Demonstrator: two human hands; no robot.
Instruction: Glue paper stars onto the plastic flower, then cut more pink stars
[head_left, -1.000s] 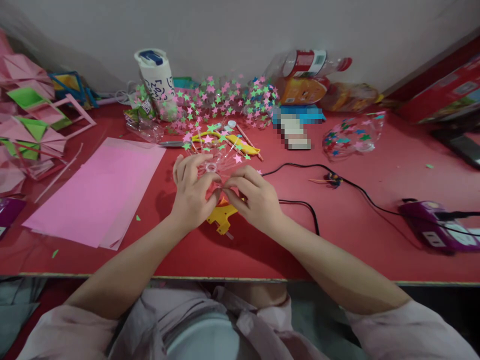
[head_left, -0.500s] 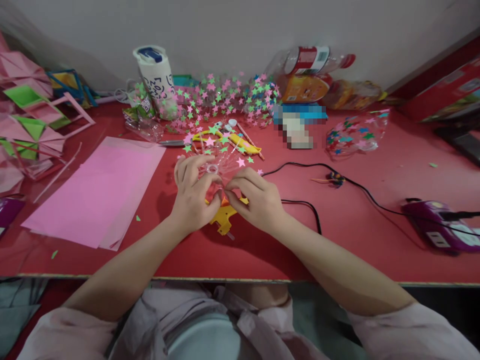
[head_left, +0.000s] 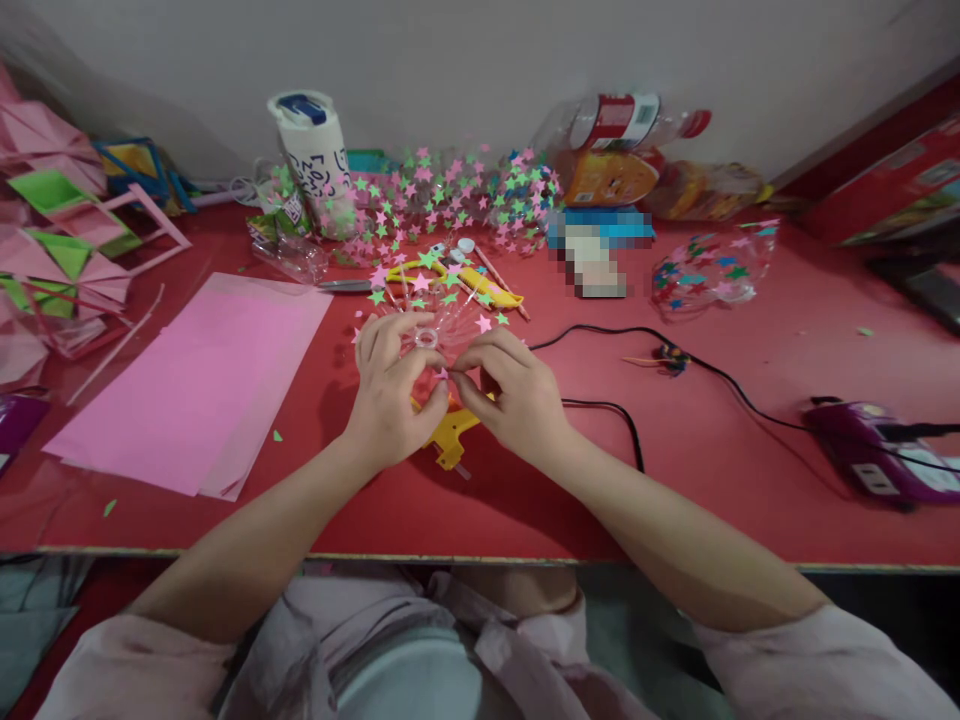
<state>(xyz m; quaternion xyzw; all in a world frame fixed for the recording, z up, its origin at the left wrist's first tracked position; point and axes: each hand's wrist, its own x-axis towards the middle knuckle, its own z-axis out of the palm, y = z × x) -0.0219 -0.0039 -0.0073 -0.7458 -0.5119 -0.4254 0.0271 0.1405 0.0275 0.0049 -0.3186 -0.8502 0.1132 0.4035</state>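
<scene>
A small pink paper star shows between my fingertips. My left hand is curled, its thumb and forefinger closed at the star's left side. From the right, my right hand pinches the star's edge between thumb and forefinger. Just beyond them lies a clear plastic bottle cut into splayed strips, its neck ring facing up and pink and green stars at the strip ends. Under my hands is a yellow glue gun, partly covered by my fingers.
Pink paper sheets lie at left, beside folded pink and green paper shapes. Behind are a white cup, a yellow cutter, scissors and a plastic bottle. A black cord runs to a purple power strip.
The pink star now shows between my fingertips, where it was hardly visible before. My right hand has shifted slightly; the other things stay in place.
</scene>
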